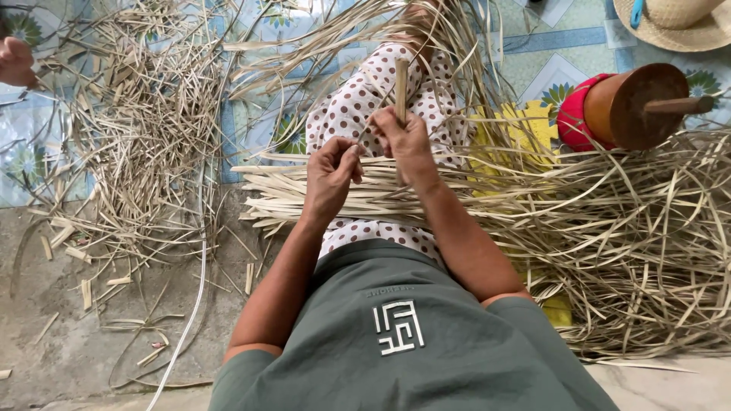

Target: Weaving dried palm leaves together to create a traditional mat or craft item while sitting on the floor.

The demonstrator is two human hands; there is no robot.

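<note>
Right hand (pixel 407 137) wrapped tight round a short stick (pixel 400 87), held upright over the lap. Left hand (pixel 332 173) just beside it, fingertips pressed together, pinching a thin pale strip (pixel 364 129) that runs up toward the stick. Both hands low over a bundle of strips (pixel 472 194) lying across the spotted trousers (pixel 358 103).

Best to keep the strip taut, stick steady, pinch close to the stick, pull even so the fibre does not tear sideways, as far as can be judged.

Loose offcuts (pixel 145 144) heaped on the floor at left. More long strips (pixel 647 228) piled at right. No real container in sight: only a brown drum on a rod (pixel 640 103) and a straw hat (pixel 678 23), contents not visible. Another person's hand (pixel 15 61) at far left edge.
</note>
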